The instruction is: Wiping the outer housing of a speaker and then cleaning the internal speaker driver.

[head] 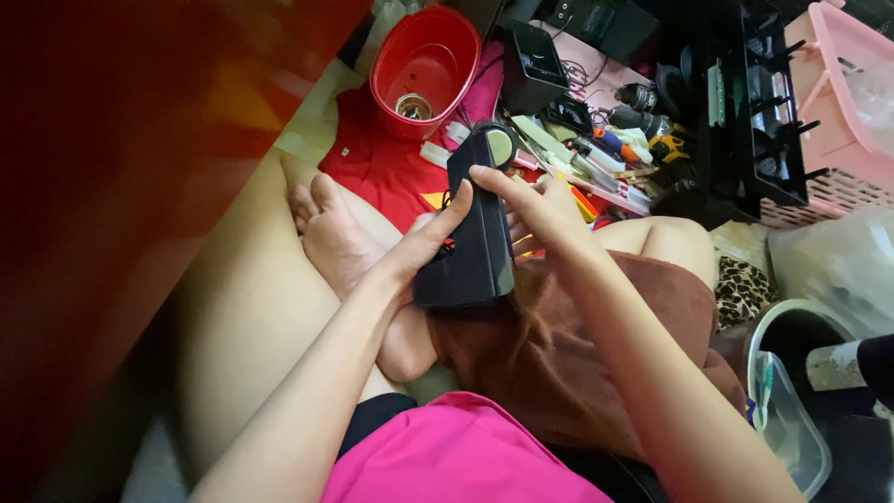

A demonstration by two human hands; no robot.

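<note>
Left hand (424,244) wraps the left edge of a black box-shaped speaker (477,233), thumb across its front. Right hand (540,210) closes on the right edge, index finger on the face. Speaker is held above a brown cloth (559,354) on the lap. Beyond: red bucket (424,56), tool clutter (605,154), pink basket (838,112).

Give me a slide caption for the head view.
Both hands, left and right, hold a black speaker over a cluttered floor.
</note>
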